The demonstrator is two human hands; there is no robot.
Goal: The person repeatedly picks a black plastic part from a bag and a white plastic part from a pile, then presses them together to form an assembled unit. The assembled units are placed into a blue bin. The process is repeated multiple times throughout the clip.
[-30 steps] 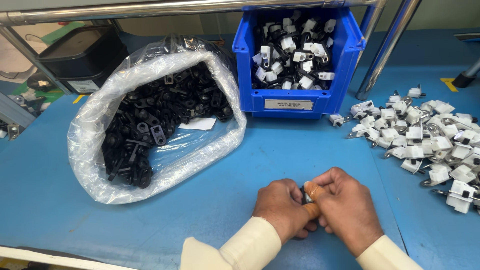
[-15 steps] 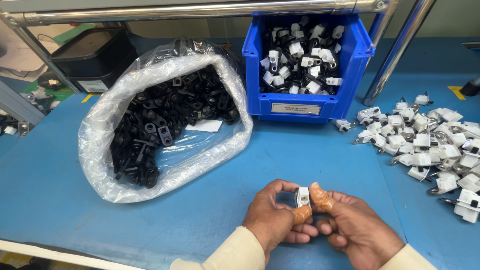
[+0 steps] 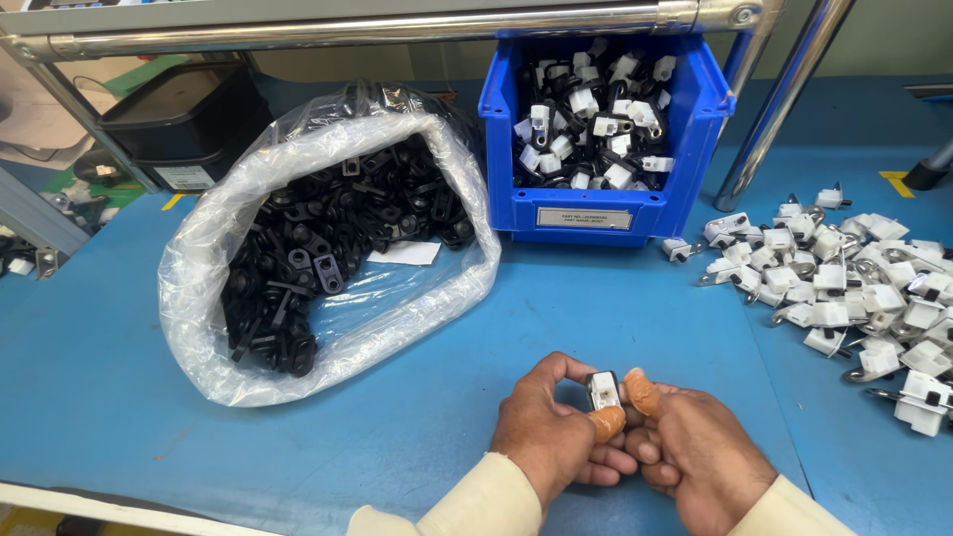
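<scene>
1. A small white and black part (image 3: 604,389) sits pinched between the two hands at the near edge of the blue table (image 3: 119,377), a little right of centre.
2. The left hand (image 3: 552,437) grasps the part from its left side, with the thumb arched over the top and the fingers curled underneath; an orange finger cot covers one fingertip (image 3: 606,424) just below the part.
3. The right hand (image 3: 695,459) grasps the same part from the right, with another orange-capped fingertip (image 3: 641,391) pressed against its side. The two hands touch each other, and cream sleeves (image 3: 467,501) cover both wrists.
4. Left of the hands and farther back lies an open clear plastic bag (image 3: 213,288), its mouth rolled wide, full of black plastic parts (image 3: 318,238); a small white slip (image 3: 405,254) lies inside.
5. Straight beyond the hands stands a blue bin (image 3: 586,213) holding assembled white and black pieces (image 3: 586,109).
6. To the right, a loose heap of white parts with metal tabs (image 3: 854,288) is spread over the table.
7. Along the far edge runs a metal rail (image 3: 347,30), and a black box (image 3: 184,124) stands at the far left.
</scene>
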